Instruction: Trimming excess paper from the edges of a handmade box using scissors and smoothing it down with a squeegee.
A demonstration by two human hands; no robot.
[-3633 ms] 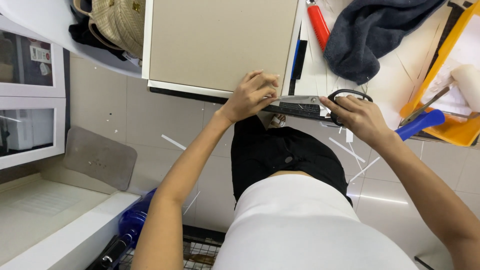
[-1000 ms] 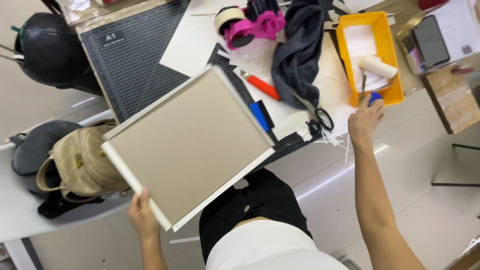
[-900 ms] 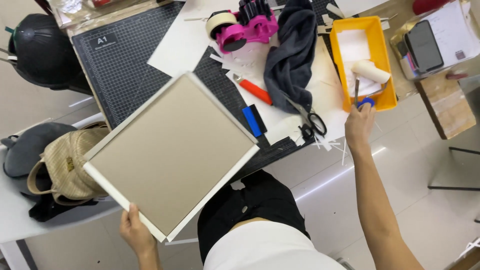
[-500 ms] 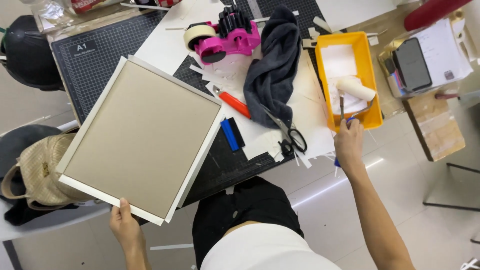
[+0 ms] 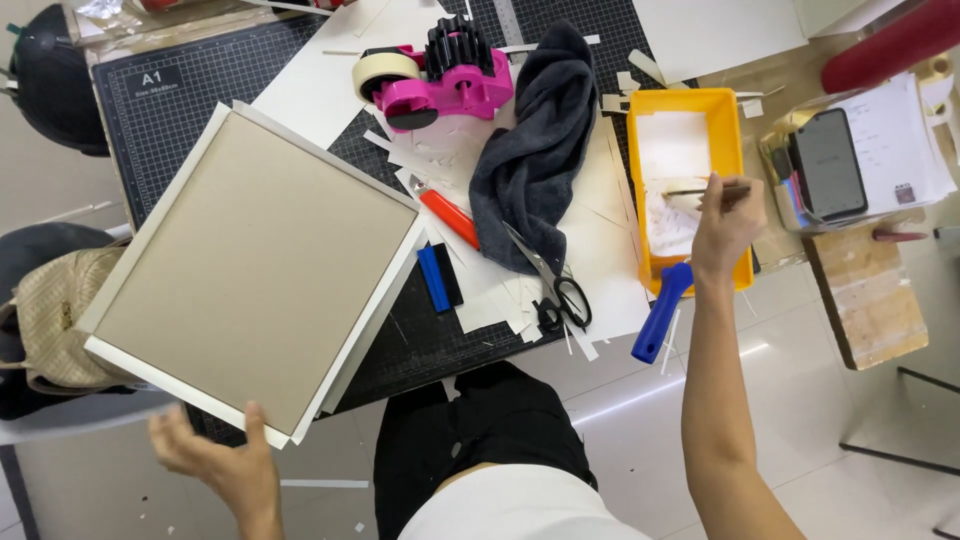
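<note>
A large beige board with a white border [image 5: 250, 270] lies tilted on the black cutting mat [image 5: 150, 110], its near corner hanging over the table edge. My left hand [image 5: 215, 465] is at that corner, fingers spread, thumb touching the board's edge. My right hand [image 5: 725, 225] is shut on a thin dark-handled brush [image 5: 700, 190] held over the yellow tray [image 5: 735, 130], which has white paper inside. A blue roller handle [image 5: 660, 312] sticks out of the tray's near side, just below that hand.
A pink tape dispenser [image 5: 450, 80], a dark towel [image 5: 535, 150], scissors [image 5: 558, 290], a red knife [image 5: 450, 215] and paper scraps lie mid-table. To the right are a phone [image 5: 830, 165] and a wooden block [image 5: 865, 295]. On the left is a woven bag [image 5: 50, 320].
The board has swung left and come down onto the cutting mat. My right hand moved from the blue roller handle up into the tray and took the thin brush.
</note>
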